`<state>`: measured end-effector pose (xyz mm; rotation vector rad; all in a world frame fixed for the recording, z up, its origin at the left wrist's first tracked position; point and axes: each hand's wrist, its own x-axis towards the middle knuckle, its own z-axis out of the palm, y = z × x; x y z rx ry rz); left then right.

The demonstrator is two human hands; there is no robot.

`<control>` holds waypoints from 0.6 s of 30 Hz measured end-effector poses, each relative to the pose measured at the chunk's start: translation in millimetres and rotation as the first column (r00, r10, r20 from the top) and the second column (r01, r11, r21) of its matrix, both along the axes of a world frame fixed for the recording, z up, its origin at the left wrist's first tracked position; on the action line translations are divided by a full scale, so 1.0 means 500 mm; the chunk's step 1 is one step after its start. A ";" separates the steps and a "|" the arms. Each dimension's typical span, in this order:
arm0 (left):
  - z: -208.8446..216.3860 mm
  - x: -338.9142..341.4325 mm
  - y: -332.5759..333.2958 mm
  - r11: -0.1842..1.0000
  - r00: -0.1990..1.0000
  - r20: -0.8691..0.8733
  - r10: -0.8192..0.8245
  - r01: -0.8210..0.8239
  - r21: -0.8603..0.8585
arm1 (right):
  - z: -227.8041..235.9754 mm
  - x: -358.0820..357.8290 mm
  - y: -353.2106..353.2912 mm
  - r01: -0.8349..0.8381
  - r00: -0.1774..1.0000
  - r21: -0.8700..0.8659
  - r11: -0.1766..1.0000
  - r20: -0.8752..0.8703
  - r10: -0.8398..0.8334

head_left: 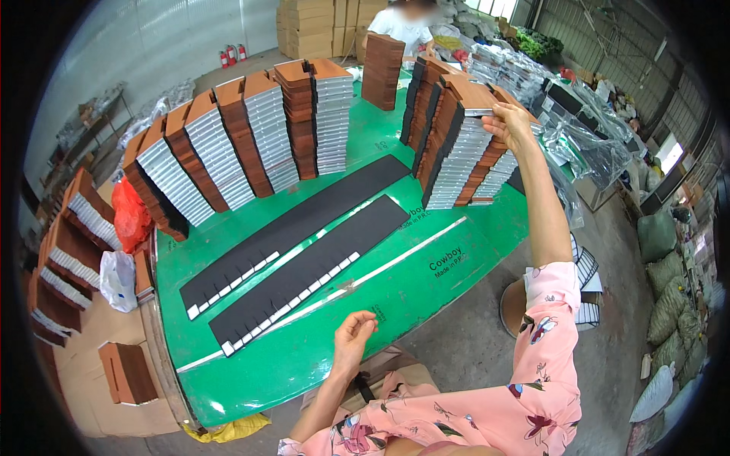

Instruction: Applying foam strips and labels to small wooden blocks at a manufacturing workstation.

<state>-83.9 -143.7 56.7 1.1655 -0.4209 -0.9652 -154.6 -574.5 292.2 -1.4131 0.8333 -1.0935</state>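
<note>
My right hand (pixel 509 125) reaches to the top of a tall stack on the right, its fingers closed at the corner of the topmost brown wood-grain panel (pixel 470 94). My left hand (pixel 355 340) hovers over the near edge of the green table, thumb and fingers curled together. Whatever it may pinch is hidden. Between my hands and the left stacks lie two long black strips, a nearer one (pixel 319 266) and a farther one (pixel 304 220), side by side at a slant. Small white tabs (pixel 300 295) run along part of the near edge of each.
Tall stacks of brown panels with silvery edges (pixel 262 125) line the table's far left. Across the green table (pixel 411 304) a person in white (pixel 401 29) stands behind another stack (pixel 382 70). A round stool (pixel 515 305) stands at right; bags and more panels lie left.
</note>
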 end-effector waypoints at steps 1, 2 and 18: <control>0.000 -0.001 -0.001 1.000 1.000 -0.005 0.000 0.000 -0.002 | 0.000 -0.007 -0.003 -0.020 1.000 -0.009 1.000 0.003 0.020; -0.001 -0.003 -0.001 1.000 1.000 -0.006 -0.002 0.002 -0.003 | -0.004 -0.015 -0.011 -0.017 1.000 -0.009 1.000 0.001 0.017; -0.013 -0.009 0.004 0.999 1.000 0.003 0.014 -0.014 0.052 | -0.039 -0.020 0.031 0.190 0.652 -0.811 0.553 -0.317 -0.689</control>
